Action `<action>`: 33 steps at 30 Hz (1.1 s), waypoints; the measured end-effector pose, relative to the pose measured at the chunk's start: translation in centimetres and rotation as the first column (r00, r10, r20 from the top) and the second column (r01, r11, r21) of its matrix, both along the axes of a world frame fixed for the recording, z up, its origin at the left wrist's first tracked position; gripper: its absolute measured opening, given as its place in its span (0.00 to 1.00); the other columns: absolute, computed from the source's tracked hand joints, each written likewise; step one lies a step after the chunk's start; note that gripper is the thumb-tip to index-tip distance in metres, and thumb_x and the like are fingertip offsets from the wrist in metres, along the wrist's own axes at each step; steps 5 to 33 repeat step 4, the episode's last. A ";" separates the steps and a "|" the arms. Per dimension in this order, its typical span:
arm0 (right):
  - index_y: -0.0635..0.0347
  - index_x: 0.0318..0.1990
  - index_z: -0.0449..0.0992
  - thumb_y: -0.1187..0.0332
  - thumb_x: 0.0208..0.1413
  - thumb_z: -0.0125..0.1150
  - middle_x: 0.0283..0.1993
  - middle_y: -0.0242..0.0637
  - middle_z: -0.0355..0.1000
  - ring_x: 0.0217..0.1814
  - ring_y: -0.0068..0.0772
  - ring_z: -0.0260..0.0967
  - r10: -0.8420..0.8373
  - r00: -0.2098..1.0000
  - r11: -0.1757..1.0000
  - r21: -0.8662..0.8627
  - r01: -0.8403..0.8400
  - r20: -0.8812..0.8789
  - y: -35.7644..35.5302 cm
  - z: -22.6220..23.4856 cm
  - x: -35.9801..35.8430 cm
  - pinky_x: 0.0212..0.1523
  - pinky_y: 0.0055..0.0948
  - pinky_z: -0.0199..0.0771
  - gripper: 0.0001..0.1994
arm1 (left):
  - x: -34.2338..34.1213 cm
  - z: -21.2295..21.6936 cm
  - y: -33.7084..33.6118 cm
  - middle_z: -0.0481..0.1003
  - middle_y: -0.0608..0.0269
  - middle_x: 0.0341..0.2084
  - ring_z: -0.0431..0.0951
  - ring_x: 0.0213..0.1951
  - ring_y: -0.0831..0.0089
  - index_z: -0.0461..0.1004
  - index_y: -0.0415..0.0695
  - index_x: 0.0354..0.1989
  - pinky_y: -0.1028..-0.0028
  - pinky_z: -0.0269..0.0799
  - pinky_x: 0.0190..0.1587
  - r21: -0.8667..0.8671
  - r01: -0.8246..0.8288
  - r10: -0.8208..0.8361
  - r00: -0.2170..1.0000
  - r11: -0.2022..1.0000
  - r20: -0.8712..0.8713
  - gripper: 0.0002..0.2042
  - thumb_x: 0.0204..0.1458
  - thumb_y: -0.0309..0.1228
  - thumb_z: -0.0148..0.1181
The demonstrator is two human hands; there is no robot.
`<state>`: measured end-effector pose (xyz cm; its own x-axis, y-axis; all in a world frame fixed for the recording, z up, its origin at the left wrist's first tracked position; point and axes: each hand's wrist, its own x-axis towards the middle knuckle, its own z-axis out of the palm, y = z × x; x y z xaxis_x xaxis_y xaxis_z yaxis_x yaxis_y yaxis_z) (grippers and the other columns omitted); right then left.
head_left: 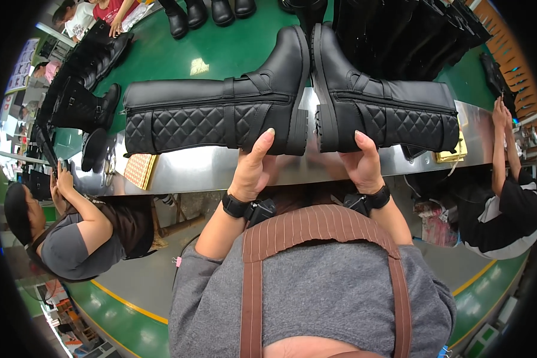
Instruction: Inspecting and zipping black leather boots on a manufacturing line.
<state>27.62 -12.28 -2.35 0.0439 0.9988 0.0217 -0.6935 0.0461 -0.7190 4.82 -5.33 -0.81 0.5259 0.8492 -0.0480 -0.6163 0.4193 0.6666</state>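
Two tall black boots with quilted shafts and side zips are held on their sides, soles facing each other in the middle. My left hand (253, 170) grips the left boot (209, 113) at its heel, thumb on the near side and fingers hidden beneath. In the same way my right hand (364, 164) is closed round the heel of the right boot (388, 113). The left shaft points left, the right shaft points right. Both zips look closed. The toes point away from me and come close together at the far end.
A metal edge strip (221, 170) borders the green table (179, 62). More black boots (400, 36) crowd the far right; others (83, 107) line the left. Yellow patterned pads (141, 169) lie by the left shaft. Co-workers sit left (77, 232) and right (501, 209).
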 end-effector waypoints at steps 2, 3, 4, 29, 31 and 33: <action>0.67 0.57 0.74 0.59 0.59 0.56 0.57 0.42 0.75 0.59 0.39 0.72 0.027 0.999 1.000 -0.013 -0.027 -0.047 0.0 0.0 -0.3 0.64 0.39 0.67 0.23 | 0.0 0.1 0.1 0.74 0.58 0.57 0.74 0.58 0.66 0.68 0.39 0.62 0.63 0.66 0.64 0.054 -0.031 0.034 0.998 0.998 -0.056 0.22 0.63 0.37 0.57; 0.67 0.56 0.75 0.59 0.58 0.57 0.57 0.41 0.75 0.60 0.39 0.72 0.041 0.997 0.999 -0.009 -0.042 -0.069 0.0 0.0 -0.3 0.64 0.38 0.66 0.23 | 0.1 0.1 0.1 0.73 0.58 0.58 0.73 0.59 0.67 0.68 0.38 0.62 0.64 0.63 0.66 0.074 -0.042 0.048 0.996 0.996 -0.081 0.24 0.63 0.41 0.57; 0.67 0.56 0.74 0.59 0.58 0.57 0.57 0.41 0.75 0.61 0.39 0.71 -0.007 1.000 1.000 -0.002 0.007 -0.020 0.0 -0.3 -0.6 0.65 0.39 0.66 0.23 | 0.5 -0.1 -0.1 0.73 0.58 0.59 0.70 0.61 0.67 0.67 0.39 0.63 0.62 0.60 0.68 0.087 -0.062 0.069 0.994 0.994 -0.083 0.25 0.63 0.42 0.57; 0.67 0.56 0.74 0.59 0.58 0.57 0.57 0.41 0.75 0.61 0.39 0.71 -0.007 1.000 1.000 -0.002 0.007 -0.020 0.0 -0.3 -0.6 0.65 0.39 0.66 0.23 | 0.5 -0.1 -0.1 0.73 0.58 0.59 0.70 0.61 0.67 0.67 0.39 0.63 0.62 0.60 0.68 0.087 -0.062 0.069 0.994 0.994 -0.083 0.25 0.63 0.42 0.57; 0.67 0.56 0.74 0.59 0.58 0.57 0.57 0.41 0.75 0.61 0.39 0.71 -0.007 1.000 1.000 -0.002 0.007 -0.020 0.0 -0.3 -0.6 0.65 0.39 0.66 0.23 | 0.5 -0.1 -0.1 0.73 0.58 0.59 0.70 0.61 0.67 0.67 0.39 0.63 0.62 0.60 0.68 0.087 -0.062 0.069 0.994 0.994 -0.083 0.25 0.63 0.42 0.57; 0.67 0.56 0.74 0.59 0.58 0.57 0.57 0.41 0.75 0.61 0.39 0.71 -0.007 1.000 1.000 -0.002 0.007 -0.020 0.0 -0.3 -0.6 0.65 0.39 0.66 0.23 | 0.5 -0.1 -0.1 0.73 0.58 0.59 0.70 0.61 0.67 0.67 0.39 0.63 0.62 0.60 0.68 0.087 -0.062 0.069 0.994 0.994 -0.083 0.25 0.63 0.42 0.57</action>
